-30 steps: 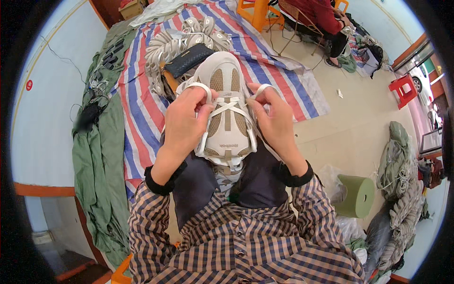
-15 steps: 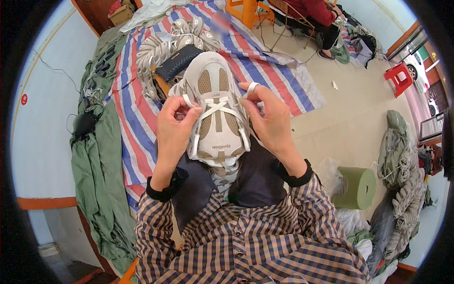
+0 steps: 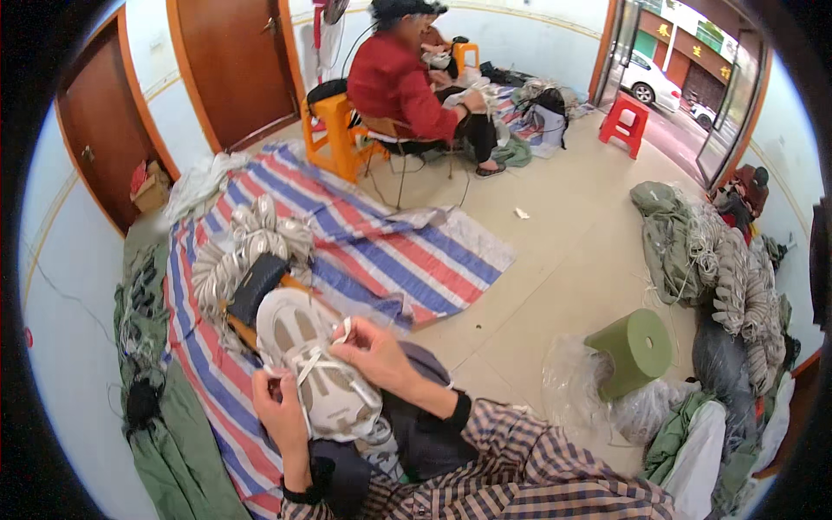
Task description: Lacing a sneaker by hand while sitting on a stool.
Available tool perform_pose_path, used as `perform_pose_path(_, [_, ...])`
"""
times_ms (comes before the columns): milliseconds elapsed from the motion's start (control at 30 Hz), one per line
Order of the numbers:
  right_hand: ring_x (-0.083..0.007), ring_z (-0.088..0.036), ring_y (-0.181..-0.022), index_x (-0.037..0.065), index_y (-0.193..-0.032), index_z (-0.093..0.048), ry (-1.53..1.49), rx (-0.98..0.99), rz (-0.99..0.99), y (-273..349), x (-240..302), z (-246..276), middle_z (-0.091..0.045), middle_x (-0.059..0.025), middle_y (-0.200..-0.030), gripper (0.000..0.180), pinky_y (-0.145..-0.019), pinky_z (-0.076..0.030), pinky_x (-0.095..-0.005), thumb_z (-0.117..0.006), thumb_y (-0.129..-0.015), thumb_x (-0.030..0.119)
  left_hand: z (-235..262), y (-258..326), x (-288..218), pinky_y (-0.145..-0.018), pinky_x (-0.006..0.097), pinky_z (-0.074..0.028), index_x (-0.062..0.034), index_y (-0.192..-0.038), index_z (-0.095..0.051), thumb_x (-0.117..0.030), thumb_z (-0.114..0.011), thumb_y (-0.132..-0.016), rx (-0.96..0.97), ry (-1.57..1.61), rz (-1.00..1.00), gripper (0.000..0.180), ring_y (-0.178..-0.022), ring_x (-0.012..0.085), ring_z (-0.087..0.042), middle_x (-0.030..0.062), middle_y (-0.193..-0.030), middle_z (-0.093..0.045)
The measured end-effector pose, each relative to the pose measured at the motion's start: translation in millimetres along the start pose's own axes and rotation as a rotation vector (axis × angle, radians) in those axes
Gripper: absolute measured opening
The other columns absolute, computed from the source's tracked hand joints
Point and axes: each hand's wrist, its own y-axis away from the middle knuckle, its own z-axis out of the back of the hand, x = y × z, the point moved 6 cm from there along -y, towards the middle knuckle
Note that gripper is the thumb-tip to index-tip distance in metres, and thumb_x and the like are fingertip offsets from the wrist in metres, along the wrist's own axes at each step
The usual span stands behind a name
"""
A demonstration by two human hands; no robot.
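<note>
A beige and white shoe upper (image 3: 347,403) with tan mesh panels lies across my dark-trousered lap, its toe pointing away from me. White laces (image 3: 309,364) cross over its tongue. My left hand (image 3: 282,412) is at the upper's left side, thumb and fingers pinched on a lace end. On the other side, my right hand (image 3: 373,351) pinches the other lace end, which curls up above the fingers. Just beyond the toe is a black textured pouch (image 3: 257,286), partly hiding a pile of similar shoe uppers (image 3: 217,273).
A striped red, white and blue sheet (image 3: 451,282) covers the floor ahead. To the right stands a green cylinder (image 3: 637,351) beside clear plastic, near bundled shoe uppers (image 3: 732,277). Farther off, a person in red (image 3: 403,87) sits by an orange stool (image 3: 332,130); a red stool (image 3: 624,121) stands near the doorway.
The view has swung up and to the right, bringing doors and seated people into sight. Both hands keep their pinch on the laces, and the shoe upper now appears lower and farther left.
</note>
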Motion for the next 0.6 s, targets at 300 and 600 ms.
perform_pose_path(300, [-0.0125,-0.051,-0.074,0.000,-0.093,-0.062,-0.060,-0.015,0.054,7.3,-0.4,-4.2,-0.056,-0.0041,-0.078,0.020,-0.070,-0.043,-0.0277,-0.069,-0.084,0.016,4.5,6.4,4.9,-0.065,0.027,-0.038,-0.0013,-0.085,-0.050,-0.004,-0.054,-0.088,-0.095,-0.265,-0.064,0.006,-0.071,0.0127,-0.045,0.0031,-0.079,-0.049])
perform_pose_path(600, [-0.0063,-0.049,-0.068,0.003,-0.092,-0.065,-0.176,0.039,0.062,2.7,-3.2,-9.3,-0.055,0.0010,-0.076,0.014,-0.062,-0.040,-0.0227,-0.070,-0.084,0.013,5.2,9.8,-5.0,-0.062,0.034,-0.038,0.0001,-0.091,-0.050,-0.023,-0.052,-0.098,-0.107,-0.488,-0.217,0.024,-0.063,0.0228,-0.039,0.0095,-0.072,-0.041])
